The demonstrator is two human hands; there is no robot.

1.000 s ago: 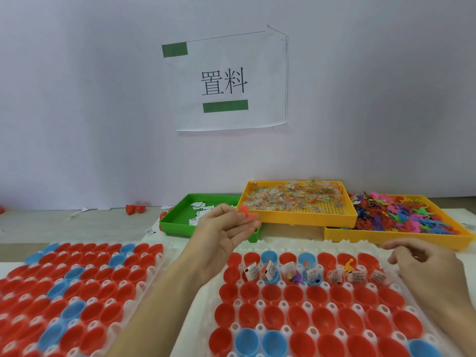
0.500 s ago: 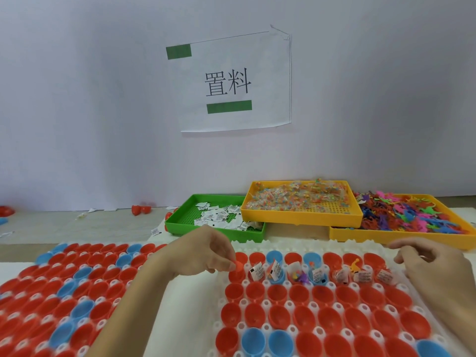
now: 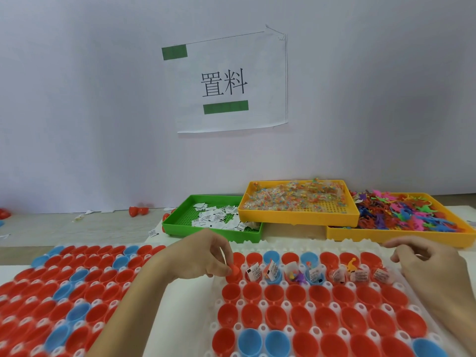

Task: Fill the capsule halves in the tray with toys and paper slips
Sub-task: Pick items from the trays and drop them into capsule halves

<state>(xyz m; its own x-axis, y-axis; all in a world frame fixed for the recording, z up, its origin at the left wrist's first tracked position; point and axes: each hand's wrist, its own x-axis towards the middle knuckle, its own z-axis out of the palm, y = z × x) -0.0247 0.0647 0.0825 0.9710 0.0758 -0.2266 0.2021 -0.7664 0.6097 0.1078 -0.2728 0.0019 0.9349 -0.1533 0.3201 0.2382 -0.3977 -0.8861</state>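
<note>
**Left hand pinching an orange toy over the second-row end capsule half**

Left fingers (image 3: 223, 266): curling down, thumb and fingertips pinching a small orange toy (image 3: 235, 269). The toy is sitting at the mouth of a red capsule half (image 3: 233, 277), the leftmost cup of the second row from the far edge of the white capsule tray (image 3: 260, 244).

Left hand (image 3: 203, 256): reaching in from the lower left, forearm crossing the gap between the two trays.

Right fingers (image 3: 401, 249): loosely curling; whether anything is sitting between them cannot be told. Right hand (image 3: 435, 269) is hovering over the tray's right edge.

Second row, rightward of the held toy: cups are carrying printed paper slips (image 3: 253, 271), a purple toy (image 3: 300, 278), small clear packets and an orange dinosaur figure (image 3: 350, 265). Rows nearer the person are showing red and blue halves with nothing visible inside.

Second capsule tray (image 3: 64, 287): lying to the left on the tabletop (image 3: 46, 228), packed with red and blue halves.

Behind: green bin (image 3: 177, 220) holding loose paper slips; yellow bin (image 3: 296, 219) holding clear packets of coloured beads, resting partly on another yellow bin (image 3: 386, 235) heaped with multicoloured toy figures. Loose red capsule pieces (image 3: 137, 211) are lying near the wall. Paper sign (image 3: 226, 81) with two green tape strips is hanging above.
</note>
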